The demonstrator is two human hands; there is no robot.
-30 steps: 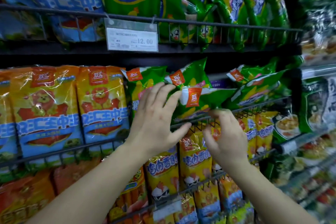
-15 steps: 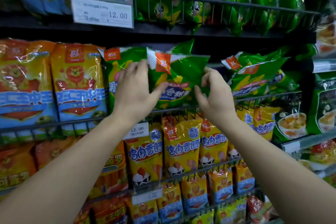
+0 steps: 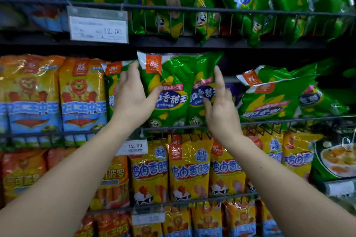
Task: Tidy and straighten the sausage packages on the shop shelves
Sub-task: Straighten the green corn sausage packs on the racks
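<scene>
At frame centre the green sausage package (image 3: 173, 90) stood upright, long axis vertical, between the 2 hands: left hand (image 3: 133, 92) pinched its left edge, right hand (image 3: 219, 107) lay flat-fingered against its right side

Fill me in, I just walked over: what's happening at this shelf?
A person is straightening sausage packs on the middle shelf. Their left hand grips the left edge of an upright green package, thumb on its front, while the open right hand is at its right side, fingers straight. Further right, other green packs lie toppled, not yet straightened.
</scene>
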